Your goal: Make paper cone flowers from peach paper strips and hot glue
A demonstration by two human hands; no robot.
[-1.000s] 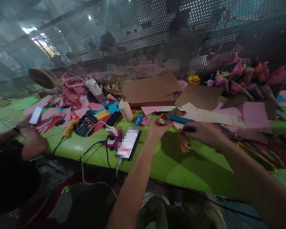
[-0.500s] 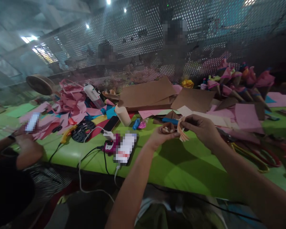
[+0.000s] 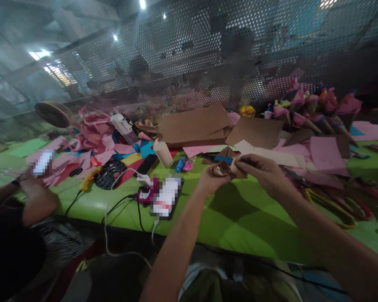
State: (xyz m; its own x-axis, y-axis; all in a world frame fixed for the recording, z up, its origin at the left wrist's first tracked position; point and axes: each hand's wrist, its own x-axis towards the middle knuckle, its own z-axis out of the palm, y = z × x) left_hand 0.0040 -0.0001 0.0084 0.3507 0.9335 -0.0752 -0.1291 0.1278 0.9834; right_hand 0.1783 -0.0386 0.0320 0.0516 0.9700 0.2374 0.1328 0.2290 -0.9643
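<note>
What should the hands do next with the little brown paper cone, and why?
Probably a small inward push to tuck it tighter: the left hand grips the brown paper cone, and the right hand pinches right at its rim.

Two bare forearms (image 3: 179,235), with olive-green clothing (image 3: 208,287) on the lap below.

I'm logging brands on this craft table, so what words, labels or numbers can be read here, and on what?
No text can be read.
Screen of the charging phone: blurred.
Screen of the second phone, in another person's hand: blurred.
Label on the white bottle: too small to read.
The brown paper roll, held by the left hand and right hand: no print shows.
</note>
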